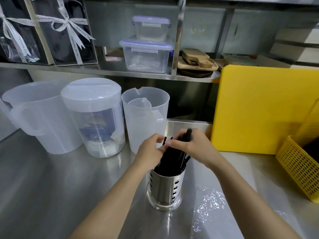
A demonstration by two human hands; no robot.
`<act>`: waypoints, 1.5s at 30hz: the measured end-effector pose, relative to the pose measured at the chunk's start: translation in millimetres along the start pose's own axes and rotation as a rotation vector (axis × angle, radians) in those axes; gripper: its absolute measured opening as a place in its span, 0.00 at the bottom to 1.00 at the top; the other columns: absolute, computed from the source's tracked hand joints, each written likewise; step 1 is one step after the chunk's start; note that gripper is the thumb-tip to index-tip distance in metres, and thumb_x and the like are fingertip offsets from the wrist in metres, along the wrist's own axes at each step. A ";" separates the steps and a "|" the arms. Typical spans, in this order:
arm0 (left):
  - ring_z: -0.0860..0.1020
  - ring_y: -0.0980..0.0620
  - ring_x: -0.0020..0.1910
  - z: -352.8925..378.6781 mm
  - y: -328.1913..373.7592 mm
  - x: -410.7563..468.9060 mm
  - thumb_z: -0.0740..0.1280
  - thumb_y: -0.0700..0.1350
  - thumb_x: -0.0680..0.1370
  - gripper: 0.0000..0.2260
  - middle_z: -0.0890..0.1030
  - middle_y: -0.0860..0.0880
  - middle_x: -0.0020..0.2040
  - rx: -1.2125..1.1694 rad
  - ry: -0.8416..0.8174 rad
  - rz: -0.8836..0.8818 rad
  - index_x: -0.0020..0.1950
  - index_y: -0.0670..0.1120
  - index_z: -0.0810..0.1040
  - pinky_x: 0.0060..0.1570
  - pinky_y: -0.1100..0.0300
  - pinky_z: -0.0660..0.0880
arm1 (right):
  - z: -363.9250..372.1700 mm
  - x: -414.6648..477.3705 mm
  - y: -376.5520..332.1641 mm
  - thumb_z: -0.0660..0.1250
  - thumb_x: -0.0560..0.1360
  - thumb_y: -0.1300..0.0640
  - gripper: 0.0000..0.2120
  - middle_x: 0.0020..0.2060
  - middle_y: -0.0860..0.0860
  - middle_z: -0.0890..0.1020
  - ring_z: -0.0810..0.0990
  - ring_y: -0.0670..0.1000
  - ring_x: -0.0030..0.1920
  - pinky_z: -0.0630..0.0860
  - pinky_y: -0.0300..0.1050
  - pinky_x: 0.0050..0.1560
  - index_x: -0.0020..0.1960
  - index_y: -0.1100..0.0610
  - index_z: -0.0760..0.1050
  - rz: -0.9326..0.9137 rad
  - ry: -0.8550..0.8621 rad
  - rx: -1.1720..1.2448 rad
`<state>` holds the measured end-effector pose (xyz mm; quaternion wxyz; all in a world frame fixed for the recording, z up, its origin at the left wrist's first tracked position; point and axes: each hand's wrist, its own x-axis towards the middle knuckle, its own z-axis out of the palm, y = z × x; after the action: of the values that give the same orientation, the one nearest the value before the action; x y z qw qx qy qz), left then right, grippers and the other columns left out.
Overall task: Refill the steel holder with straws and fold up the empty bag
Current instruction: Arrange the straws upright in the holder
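Note:
A perforated steel holder stands upright on the steel counter in front of me. Black straws fill it and lean up and back out of its mouth. My left hand grips the straws from the left, just above the holder's rim. My right hand closes around the upper ends of the straws from the right. A clear crinkled plastic bag lies flat on the counter to the right of the holder, under my right forearm.
Three translucent plastic jugs stand behind the holder at the left. A yellow cutting board leans at the back right. A yellow mesh basket sits at the right edge. A shelf above holds lidded plastic boxes and wooden boards.

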<state>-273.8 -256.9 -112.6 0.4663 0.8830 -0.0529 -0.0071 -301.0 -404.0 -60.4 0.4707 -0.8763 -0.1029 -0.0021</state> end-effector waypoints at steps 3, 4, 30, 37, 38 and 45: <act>0.76 0.52 0.58 1.0 -3.3 -0.3 0.64 0.47 0.75 0.06 0.80 0.53 0.55 0.041 -0.015 0.008 0.52 0.51 0.77 0.59 0.53 0.72 | 2.1 3.8 6.9 0.69 0.70 0.45 0.12 0.35 0.48 0.80 0.79 0.48 0.40 0.75 0.40 0.41 0.40 0.54 0.79 0.023 0.068 -0.004; 0.77 0.52 0.56 0.9 -3.7 0.0 0.65 0.46 0.75 0.04 0.81 0.53 0.53 0.035 -0.014 0.009 0.48 0.52 0.78 0.59 0.53 0.72 | 1.9 4.5 9.0 0.68 0.70 0.45 0.11 0.35 0.47 0.80 0.79 0.48 0.40 0.75 0.40 0.40 0.40 0.54 0.79 0.021 0.097 0.000; 0.82 0.52 0.28 -55.9 43.6 -14.5 0.63 0.35 0.76 0.02 0.82 0.44 0.33 -1.304 0.175 -0.375 0.43 0.39 0.75 0.28 0.62 0.79 | -6.2 -7.8 -16.8 0.71 0.67 0.51 0.13 0.38 0.38 0.80 0.77 0.52 0.40 0.76 0.45 0.39 0.52 0.48 0.81 -0.521 0.036 0.139; 0.79 0.50 0.34 -34.3 34.2 -26.4 0.66 0.42 0.74 0.05 0.79 0.46 0.36 -1.140 -0.075 -0.568 0.41 0.42 0.72 0.29 0.59 0.78 | -7.8 -12.5 -19.5 0.66 0.72 0.52 0.01 0.35 0.34 0.80 0.79 0.42 0.39 0.73 0.31 0.38 0.43 0.46 0.77 -0.514 0.277 0.159; 0.79 0.49 0.34 -33.9 32.0 -27.4 0.66 0.43 0.74 0.05 0.79 0.46 0.37 -1.080 -0.052 -0.562 0.41 0.42 0.73 0.30 0.58 0.78 | -8.4 -13.2 -17.5 0.66 0.73 0.54 0.03 0.34 0.34 0.80 0.79 0.41 0.37 0.73 0.30 0.38 0.43 0.46 0.76 -0.492 0.296 0.175; 0.79 0.49 0.38 -33.9 13.3 -34.8 0.66 0.50 0.75 0.09 0.80 0.46 0.41 -0.435 0.225 -0.236 0.45 0.45 0.75 0.48 0.49 0.77 | -9.9 -17.3 -12.4 0.66 0.74 0.57 0.06 0.30 0.51 0.77 0.75 0.46 0.31 0.72 0.38 0.34 0.39 0.56 0.76 -0.297 0.231 0.138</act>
<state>-307.4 -233.0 -83.8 0.6439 0.7574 0.1053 0.0258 -319.3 -408.6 -46.4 0.5327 -0.8111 -0.1764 -0.1651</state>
